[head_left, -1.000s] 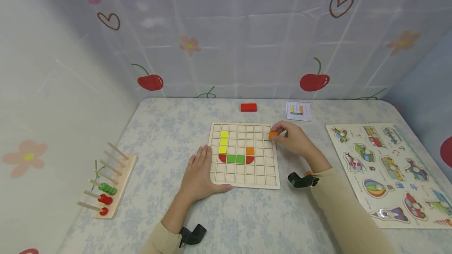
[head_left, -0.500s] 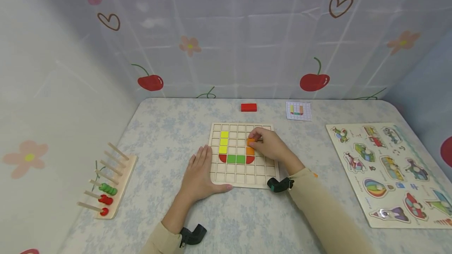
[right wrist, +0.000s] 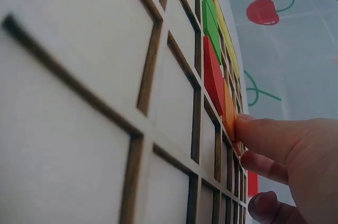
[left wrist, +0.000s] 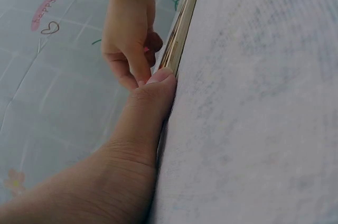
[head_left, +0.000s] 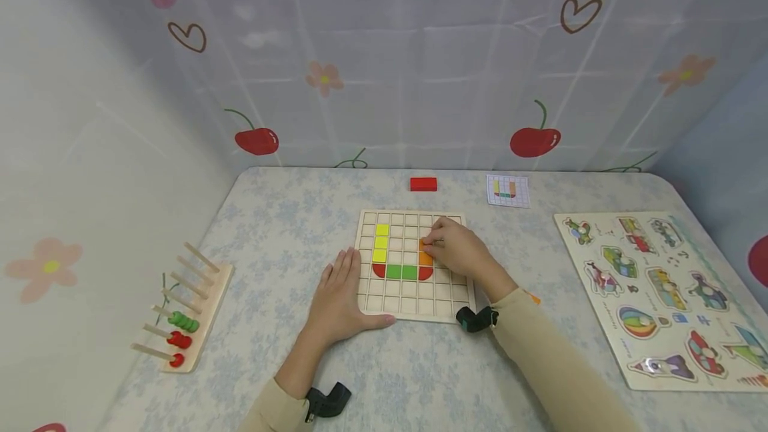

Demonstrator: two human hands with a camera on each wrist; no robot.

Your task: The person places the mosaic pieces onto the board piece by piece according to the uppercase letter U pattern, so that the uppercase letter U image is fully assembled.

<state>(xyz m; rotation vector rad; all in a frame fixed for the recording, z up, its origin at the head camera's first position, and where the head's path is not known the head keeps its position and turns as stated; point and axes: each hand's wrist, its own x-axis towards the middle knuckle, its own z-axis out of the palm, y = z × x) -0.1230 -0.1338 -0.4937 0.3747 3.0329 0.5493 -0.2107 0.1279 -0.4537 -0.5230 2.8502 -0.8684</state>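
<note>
A wooden grid board (head_left: 450,293) lies on the table. Set into its cells are several yellow tiles (head_left: 381,243) in a column, green tiles (head_left: 401,272) and red rounded tiles (head_left: 426,274) below, and an orange tile (head_left: 426,259) at the right. Just above that one, my right hand (head_left: 461,252) has thumb and fingertips on a second orange tile (head_left: 423,246), partly hidden by the fingers. The right wrist view shows the thumb (right wrist: 253,129) against the orange piece. My left hand (head_left: 336,300) lies along the board's left edge, fingers extended, thumb at the front edge.
A red block (head_left: 423,184) and a pattern card (head_left: 508,191) lie behind the board. At the right is a picture puzzle (head_left: 645,282); a peg stand (head_left: 204,325) with beads is at the left. Something orange (head_left: 534,297) shows beside the right sleeve.
My right hand has carried an orange tile leftward from the board's right edge to the cell above the other orange tile. The left hand stays in place.
</note>
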